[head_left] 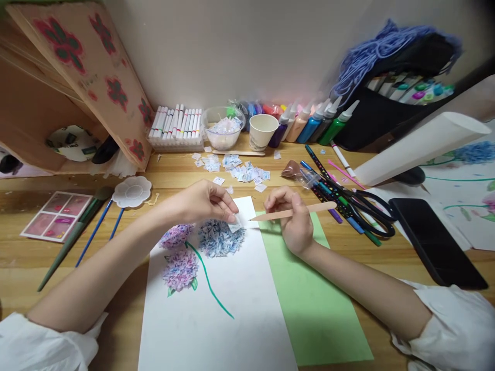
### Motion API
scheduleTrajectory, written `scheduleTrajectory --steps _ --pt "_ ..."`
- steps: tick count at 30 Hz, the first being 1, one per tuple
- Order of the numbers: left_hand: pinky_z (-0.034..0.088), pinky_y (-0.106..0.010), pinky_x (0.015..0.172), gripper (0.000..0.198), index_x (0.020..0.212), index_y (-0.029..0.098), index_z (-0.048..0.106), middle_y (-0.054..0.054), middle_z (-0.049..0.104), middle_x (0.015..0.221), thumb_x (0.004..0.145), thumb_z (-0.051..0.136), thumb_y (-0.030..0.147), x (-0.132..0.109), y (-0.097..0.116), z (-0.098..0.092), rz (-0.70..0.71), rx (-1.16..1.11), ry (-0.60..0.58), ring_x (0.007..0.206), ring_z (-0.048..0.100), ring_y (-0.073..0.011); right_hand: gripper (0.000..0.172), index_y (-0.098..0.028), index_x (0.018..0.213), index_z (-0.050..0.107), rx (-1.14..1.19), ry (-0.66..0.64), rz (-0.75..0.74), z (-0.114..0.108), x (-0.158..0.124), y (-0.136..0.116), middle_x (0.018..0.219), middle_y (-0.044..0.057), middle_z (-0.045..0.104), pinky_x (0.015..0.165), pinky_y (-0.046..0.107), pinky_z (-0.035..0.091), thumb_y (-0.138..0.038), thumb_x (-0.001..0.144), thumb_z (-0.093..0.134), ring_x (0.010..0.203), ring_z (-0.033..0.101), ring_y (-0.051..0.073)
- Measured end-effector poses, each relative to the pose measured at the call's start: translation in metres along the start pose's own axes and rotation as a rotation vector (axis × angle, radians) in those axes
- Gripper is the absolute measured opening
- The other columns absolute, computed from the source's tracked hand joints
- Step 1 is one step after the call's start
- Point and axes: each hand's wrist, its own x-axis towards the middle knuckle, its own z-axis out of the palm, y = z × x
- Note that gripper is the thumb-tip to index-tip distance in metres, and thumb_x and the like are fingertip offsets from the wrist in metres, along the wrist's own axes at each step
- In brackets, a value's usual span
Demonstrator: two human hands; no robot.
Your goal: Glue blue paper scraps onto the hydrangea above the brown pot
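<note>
My left hand [211, 202] pinches a small pale paper piece [235, 222] above the blue flower cluster [220, 239] on the white sheet [240, 288]. In my right hand [292, 219] is a wooden stick [313, 207], its pointed end aimed left near that paper piece. Two pink-purple flower clusters [181, 269] lie at the sheet's upper left, with small green leaves and a curved green line [209, 281] beside them. Beneath the right side of the white sheet shows a green sheet [320, 299].
Loose paper squares [247, 172] lie behind my hands. Further back stand a clear bowl [223, 129], a paper cup [263, 131], markers [178, 123] and paint bottles [309, 123]. Scissors [371, 208], pens and a phone [436, 242] are right; brushes [77, 232] and a palette [132, 191] are left.
</note>
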Motion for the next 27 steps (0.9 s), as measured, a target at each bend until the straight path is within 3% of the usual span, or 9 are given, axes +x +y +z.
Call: scheduleTrajectory --steps 3,7,14,18,22,27 --pt "0.052 -0.026 0.068 0.025 0.08 0.015 0.067 -0.004 0.073 0.071 0.06 0.08 0.023 -0.012 -0.004 0.002 -0.029 -0.041 -0.042 0.07 0.068 -0.0156 0.046 -0.022 0.068 0.051 -0.018 -0.04 0.064 -0.001 -0.001 0.0 0.059 -0.001 0.048 0.042 0.025 0.031 -0.055 0.092 0.03 0.045 0.04 0.011" --pt "0.05 -0.023 0.061 0.025 0.082 0.016 0.065 -0.004 0.073 0.072 0.063 0.078 0.025 -0.02 -0.014 0.0 -0.038 0.01 -0.055 0.069 0.068 -0.0154 0.045 -0.021 0.069 0.052 -0.03 -0.169 0.068 -0.004 -0.007 0.001 0.056 -0.002 0.049 0.041 0.025 0.033 -0.055 0.092 0.033 0.043 0.043 0.011" --pt "0.048 -0.021 0.059 0.023 0.08 0.02 0.068 -0.001 0.073 0.071 0.061 0.076 0.029 -0.03 -0.015 -0.024 -0.046 0.14 -0.069 0.072 0.068 -0.0164 0.036 -0.021 0.076 0.056 -0.276 -0.507 -0.15 -0.008 -0.012 0.001 0.065 0.001 0.059 0.053 0.027 0.042 -0.041 0.097 0.034 0.056 0.054 0.014" --pt "0.048 -0.02 0.058 0.023 0.076 0.021 0.069 0.002 0.072 0.067 0.056 0.077 0.027 -0.031 -0.013 -0.021 -0.07 0.091 -0.051 0.068 0.068 -0.0161 0.034 -0.022 0.079 0.057 -0.384 -0.617 -0.24 -0.006 -0.01 -0.003 0.066 0.002 0.058 0.056 0.028 0.042 -0.038 0.097 0.033 0.059 0.054 0.015" --pt "0.046 -0.019 0.053 0.019 0.069 0.021 0.068 0.003 0.069 0.062 0.052 0.078 0.025 -0.028 -0.009 -0.01 -0.088 0.045 -0.003 0.062 0.066 -0.0154 0.031 -0.023 0.082 0.057 -0.415 -0.641 -0.277 -0.004 -0.009 -0.005 0.068 0.003 0.059 0.058 0.028 0.042 -0.036 0.097 0.033 0.062 0.055 0.016" --pt "0.045 -0.02 0.052 0.019 0.074 0.02 0.066 0.003 0.07 0.065 0.058 0.075 0.024 -0.025 -0.012 0.004 -0.029 0.049 0.061 0.063 0.066 -0.0155 0.034 -0.023 0.079 0.058 -0.441 -0.588 -0.223 -0.003 -0.01 -0.006 0.068 0.002 0.058 0.06 0.029 0.042 -0.039 0.097 0.034 0.06 0.054 0.015"
